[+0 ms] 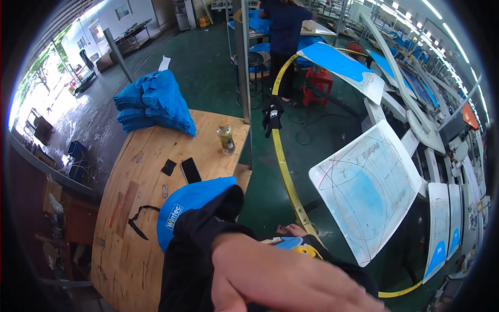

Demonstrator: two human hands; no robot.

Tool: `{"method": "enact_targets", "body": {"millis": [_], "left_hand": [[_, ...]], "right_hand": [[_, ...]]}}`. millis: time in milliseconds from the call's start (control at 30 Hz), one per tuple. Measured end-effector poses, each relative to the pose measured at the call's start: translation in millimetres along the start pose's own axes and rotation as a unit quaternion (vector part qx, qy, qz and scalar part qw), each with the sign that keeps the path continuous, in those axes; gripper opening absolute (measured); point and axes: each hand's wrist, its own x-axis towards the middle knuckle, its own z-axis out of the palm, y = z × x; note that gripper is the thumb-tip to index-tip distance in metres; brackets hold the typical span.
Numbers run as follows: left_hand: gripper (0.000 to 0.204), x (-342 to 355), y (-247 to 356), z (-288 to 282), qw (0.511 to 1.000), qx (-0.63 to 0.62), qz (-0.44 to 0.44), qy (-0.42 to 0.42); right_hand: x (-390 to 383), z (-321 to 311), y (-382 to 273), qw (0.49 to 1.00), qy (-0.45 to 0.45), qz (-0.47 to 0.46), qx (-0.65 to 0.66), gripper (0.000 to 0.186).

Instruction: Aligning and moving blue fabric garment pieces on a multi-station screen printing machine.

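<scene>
My left hand [288, 273] stretches across the bottom foreground, back upward, its fingertips blurred near the lower edge; whether it holds anything is unclear. Just behind its wrist is blue-and-black cloth [192, 192] with a printed patch, over the wooden table [130, 171]. A phone [190, 170], a small black square [168, 167], a black strap [138, 226] and a drink bottle [225, 139] lie or stand on that table. Beyond my hand a small patch of skin [293, 231] shows beside blue and yellow material; I cannot tell whether it is my right hand or a foot.
Stacked blue fabric [156, 104] sits at the table's back. A curved yellow rail [280, 161] runs past pale printing boards [364, 192] on metal arms at right. A co-worker [280, 36] in dark clothes stands behind it near a red stool [317, 83].
</scene>
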Motion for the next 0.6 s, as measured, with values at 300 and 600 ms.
{"method": "enact_targets", "body": {"millis": [300, 600], "left_hand": [[0.062, -16, 10, -22, 0.986, -0.002, -0.051, 0.161], [0.033, -154, -47, -53, 0.903, 0.069, -0.351, 0.239]], "right_hand": [[-112, 95, -64, 0.861, 0.252, 0.012, -0.442, 0.05], [-220, 208, -116, 0.97, 0.18, 0.158, -0.028, 0.042]]}}
